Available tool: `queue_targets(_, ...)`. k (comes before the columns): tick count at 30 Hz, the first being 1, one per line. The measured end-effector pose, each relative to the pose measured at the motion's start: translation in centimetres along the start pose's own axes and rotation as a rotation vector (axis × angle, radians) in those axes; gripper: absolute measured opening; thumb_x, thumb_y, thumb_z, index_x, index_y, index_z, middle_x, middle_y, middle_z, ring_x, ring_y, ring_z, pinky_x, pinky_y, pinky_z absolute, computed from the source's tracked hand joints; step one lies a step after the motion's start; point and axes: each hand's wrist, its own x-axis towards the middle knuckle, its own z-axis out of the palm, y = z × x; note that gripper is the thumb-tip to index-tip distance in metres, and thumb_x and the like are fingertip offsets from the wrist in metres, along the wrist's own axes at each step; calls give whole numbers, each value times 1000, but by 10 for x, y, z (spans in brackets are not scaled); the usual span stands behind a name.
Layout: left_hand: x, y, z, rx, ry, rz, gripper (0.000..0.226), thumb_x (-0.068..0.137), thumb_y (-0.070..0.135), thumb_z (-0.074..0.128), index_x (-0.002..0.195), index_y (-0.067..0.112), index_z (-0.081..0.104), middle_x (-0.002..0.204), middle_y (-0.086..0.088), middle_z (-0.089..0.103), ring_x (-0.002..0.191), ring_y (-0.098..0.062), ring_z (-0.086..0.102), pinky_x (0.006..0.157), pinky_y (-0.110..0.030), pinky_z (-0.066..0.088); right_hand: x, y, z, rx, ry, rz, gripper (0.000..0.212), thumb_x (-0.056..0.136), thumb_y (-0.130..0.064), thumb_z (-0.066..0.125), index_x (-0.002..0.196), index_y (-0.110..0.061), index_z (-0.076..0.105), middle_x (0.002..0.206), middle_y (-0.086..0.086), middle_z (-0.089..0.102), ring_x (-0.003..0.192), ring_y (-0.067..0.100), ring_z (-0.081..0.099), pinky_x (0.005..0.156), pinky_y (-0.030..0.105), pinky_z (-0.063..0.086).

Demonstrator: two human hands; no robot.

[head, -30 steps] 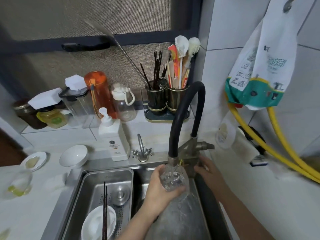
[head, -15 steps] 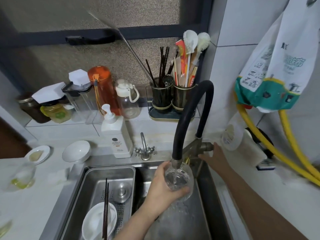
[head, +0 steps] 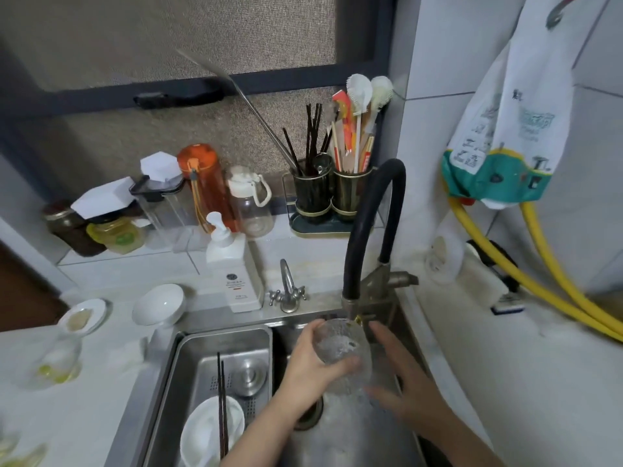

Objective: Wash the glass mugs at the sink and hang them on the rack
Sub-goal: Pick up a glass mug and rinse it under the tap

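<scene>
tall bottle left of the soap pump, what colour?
Orange bottle, grey lid clasp; head view, the only one.

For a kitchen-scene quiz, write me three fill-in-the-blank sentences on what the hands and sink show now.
1. The left hand grips a glass mug under the ____ hose spout.
2. The right hand is ____, its fingers straight beside the mug.
3. Dark chopsticks lie across a white ____ in the sink's left basin.

Missing words: black; open; bowl
</scene>
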Motion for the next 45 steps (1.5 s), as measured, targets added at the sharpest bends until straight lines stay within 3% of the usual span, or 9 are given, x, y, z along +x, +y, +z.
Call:
queue_targets(5,-15,10,-3,-64,-43,2,45,71,18,83,94,35,47,96,23,53,79,23,54,68,5,37,-21,-7,37,-147,32,-106,84,74,-71,53,139,-61,2,151,-37,-1,143,-9,2,115,9,7)
queue_targets(7,-23,10,-8,-60,-93,-13,57,73,30,81,118,32,46,110,23,52,95,18,49,79,3,35,-27,-9,42,-109,66,-42,79,72,-72,55,137,-61,11,148,-43,7,141,-12,6,111,2,8)
queue_targets(10,-37,8,-17,-39,-159,13,95,74,44,76,148,32,18,135,19,34,125,3,31,101,-17,29,-36,-22,41,83,114,88,68,75,-53,68,129,-54,27,139,-37,31,130,-20,29,95,-3,30)
queue_targets(13,-50,5,-25,-35,-221,99,88,76,43,74,146,41,20,141,25,28,131,6,27,104,-18,25,-41,-35,39,137,144,142,58,76,-46,62,124,-55,32,128,-35,42,108,-29,44,81,-3,39)
queue_targets(19,-62,-3,-31,63,-166,211,49,84,42,66,125,53,41,126,33,44,117,25,34,108,-14,31,-49,-47,48,86,210,188,44,84,-60,50,127,-60,41,113,-21,63,109,17,63,94,37,53)
queue_targets(23,-58,-7,-33,49,-129,200,50,83,43,67,129,38,48,129,16,55,122,3,49,106,-20,38,-55,-59,60,23,212,203,56,78,-62,59,130,-56,40,126,-22,57,111,-5,56,96,19,44)
queue_targets(29,-71,-19,-45,-32,-110,128,55,88,34,65,138,24,44,132,10,53,121,-10,52,104,-34,45,-59,-70,77,-9,354,286,50,84,-51,60,131,-43,46,121,-11,60,110,9,57,98,29,46)
queue_targets(34,-85,-30,-49,-69,-128,123,50,86,37,66,132,31,48,124,11,59,112,-13,60,99,-40,50,-67,-70,99,209,466,353,50,84,-41,65,132,-33,51,119,-6,61,100,4,60,67,22,56)
queue_targets(45,-104,-33,-36,212,-54,264,46,95,30,55,139,33,41,131,12,45,119,1,41,99,-11,30,-83,-65,102,117,372,255,43,93,-32,52,135,-30,43,119,-1,55,89,-3,55,56,5,48)
